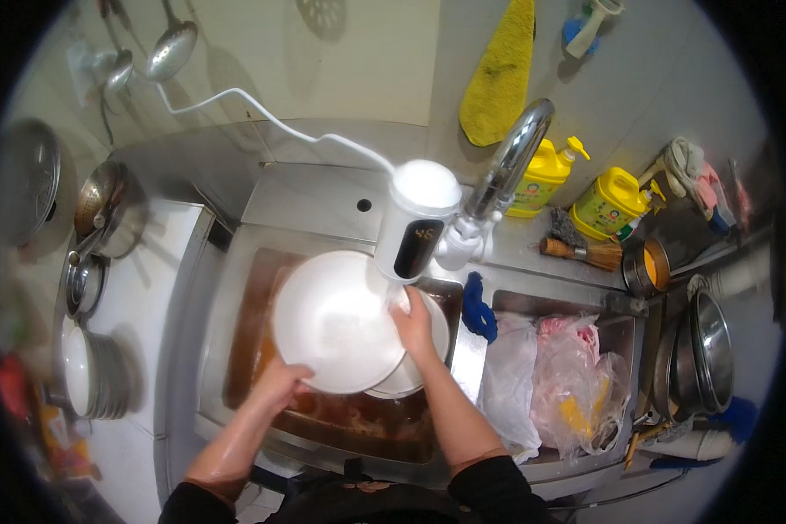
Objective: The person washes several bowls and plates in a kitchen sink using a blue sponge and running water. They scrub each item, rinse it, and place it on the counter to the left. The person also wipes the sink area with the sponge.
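A large round white dish (340, 321) is tilted over the left sink basin. My left hand (281, 388) grips its lower left rim. At the dish's right side, under the white electric faucet heater (416, 223), is my right hand (412, 324), its fingers on the rim and the inner face. Another white dish (426, 354) lies beneath, partly hidden by the upper one and my right forearm. Brownish water (360, 432) stands in the basin below. The lit display on the heater faces me.
Plastic bags of raw meat (573, 393) fill the right basin. A blue cloth (478, 308) lies on the divider. Behind are a chrome faucet (511, 157), yellow pump jugs (606, 203) and a brush (583, 253). Stacked white plates (95, 373) stand left; metal bowls (704, 354) stand right.
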Demonstrator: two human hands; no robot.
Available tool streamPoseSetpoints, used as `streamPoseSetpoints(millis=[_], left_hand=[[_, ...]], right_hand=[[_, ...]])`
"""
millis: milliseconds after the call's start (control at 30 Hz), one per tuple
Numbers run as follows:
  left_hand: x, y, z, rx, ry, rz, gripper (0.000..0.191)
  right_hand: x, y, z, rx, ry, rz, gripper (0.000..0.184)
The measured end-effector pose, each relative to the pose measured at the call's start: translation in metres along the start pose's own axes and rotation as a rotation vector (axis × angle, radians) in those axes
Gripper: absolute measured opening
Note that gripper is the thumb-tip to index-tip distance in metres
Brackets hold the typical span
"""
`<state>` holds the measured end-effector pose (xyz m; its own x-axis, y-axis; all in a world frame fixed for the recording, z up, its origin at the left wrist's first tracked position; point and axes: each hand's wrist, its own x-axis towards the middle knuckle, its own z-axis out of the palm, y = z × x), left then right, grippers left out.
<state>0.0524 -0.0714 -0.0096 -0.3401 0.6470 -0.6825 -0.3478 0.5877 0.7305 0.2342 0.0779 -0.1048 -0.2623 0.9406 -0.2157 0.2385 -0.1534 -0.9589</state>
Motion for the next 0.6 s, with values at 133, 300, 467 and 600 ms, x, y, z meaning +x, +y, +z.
streamPoseSetpoints(millis=[133, 300, 467, 600], left_hand=[[-0.012, 0.022, -0.026, -0.158, -0.158, -0.211, 0.052], [-0.006, 0.028, -0.047, -0.206, -0.211, -0.289, 0.048], [0.005, 0.062, -0.065, 0.027, -0.303, -0.264, 0.043], [0.008, 0.103, -0.06, -0.11, -0.49, -0.048, 0.056]], right_hand=[[-0.035, -0.033, -0.013, -0.555, 0.0, -0.539, 0.045], [-0.097, -0.047, -0.009, -0.662, -0.759, -0.698, 0.039], [-0.095, -0.059, 0.012, -0.461, -0.509, -0.962, 0.031], [-0.081, -0.075, 0.018, -0.029, -0.572, -0.411, 0.027]])
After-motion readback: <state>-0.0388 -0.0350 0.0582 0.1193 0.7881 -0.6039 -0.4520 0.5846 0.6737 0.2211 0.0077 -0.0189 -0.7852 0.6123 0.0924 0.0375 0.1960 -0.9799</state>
